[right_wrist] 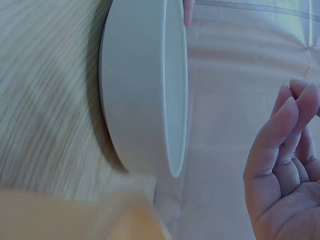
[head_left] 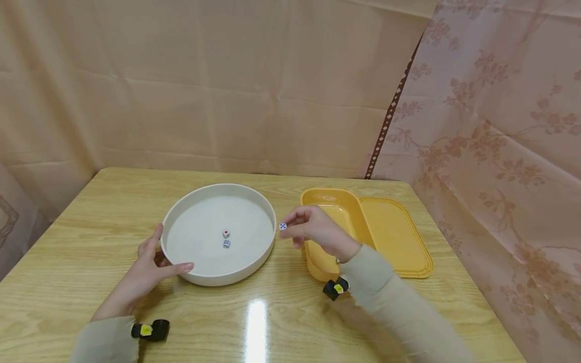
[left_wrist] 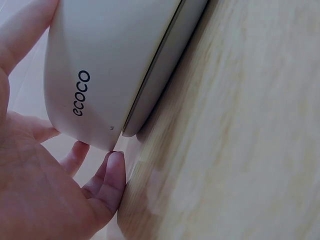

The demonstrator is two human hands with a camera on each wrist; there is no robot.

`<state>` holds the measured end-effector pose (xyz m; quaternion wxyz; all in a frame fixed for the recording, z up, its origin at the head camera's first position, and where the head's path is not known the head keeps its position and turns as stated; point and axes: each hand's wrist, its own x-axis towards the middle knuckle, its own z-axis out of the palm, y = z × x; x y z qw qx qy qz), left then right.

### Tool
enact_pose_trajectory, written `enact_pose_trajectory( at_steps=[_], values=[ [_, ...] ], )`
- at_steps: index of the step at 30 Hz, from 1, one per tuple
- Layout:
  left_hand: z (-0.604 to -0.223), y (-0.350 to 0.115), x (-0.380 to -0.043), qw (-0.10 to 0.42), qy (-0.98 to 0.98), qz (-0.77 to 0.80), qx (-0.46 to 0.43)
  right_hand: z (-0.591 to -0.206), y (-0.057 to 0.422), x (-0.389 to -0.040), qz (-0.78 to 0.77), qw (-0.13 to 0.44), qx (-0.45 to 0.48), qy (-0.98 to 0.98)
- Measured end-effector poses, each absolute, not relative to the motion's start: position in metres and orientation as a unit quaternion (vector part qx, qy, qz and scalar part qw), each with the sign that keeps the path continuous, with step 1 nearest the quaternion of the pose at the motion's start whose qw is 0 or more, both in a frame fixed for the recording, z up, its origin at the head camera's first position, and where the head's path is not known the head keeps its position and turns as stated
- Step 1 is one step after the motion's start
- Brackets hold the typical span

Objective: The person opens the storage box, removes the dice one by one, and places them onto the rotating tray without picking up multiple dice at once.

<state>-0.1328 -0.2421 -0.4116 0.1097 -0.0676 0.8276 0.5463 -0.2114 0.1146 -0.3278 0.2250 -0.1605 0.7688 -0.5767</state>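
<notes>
In the head view my right hand (head_left: pixel 315 229) pinches a white die (head_left: pixel 283 226) with blue dots, just beyond the right rim of a round white tray (head_left: pixel 195 272). The right wrist view shows the curled fingers (right_wrist: pixel 285 120) of that hand; the die is hidden there. Two more dice lie close together inside the tray: one with a red dot (head_left: pixel 226 234), the other with blue dots (head_left: pixel 226 243). At the tray's left side my left hand (head_left: pixel 147 264) holds the wall, thumb on the near rim. Its fingertips touch the outer wall (left_wrist: pixel 100 105) marked "ecoco" in the left wrist view.
A yellow box (head_left: pixel 324 264) stands right of the tray, partly under my right forearm, with a small object (head_left: pixel 337 260) barely visible inside. Its flat yellow lid (head_left: pixel 397 237) lies to the right. The wooden table (head_left: pixel 204 322) ends at curtains (head_left: pixel 236 101) behind.
</notes>
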Motion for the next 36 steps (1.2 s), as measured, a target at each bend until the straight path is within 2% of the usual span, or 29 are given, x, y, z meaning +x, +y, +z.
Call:
enact_pose_trajectory(
  at_steps=[18, 36],
  values=[
    [-0.411, -0.243, -0.133, 0.106, 0.835, 0.536, -0.070, -0.348, 0.069, -0.213, -0.598, 0.283, -0.161, 0.732],
    [-0.413, -0.244, -0.133, 0.111, 0.834, 0.536, -0.069, -0.372, 0.031, -0.216, -0.597, 0.300, -0.167, 0.725]
  ],
)
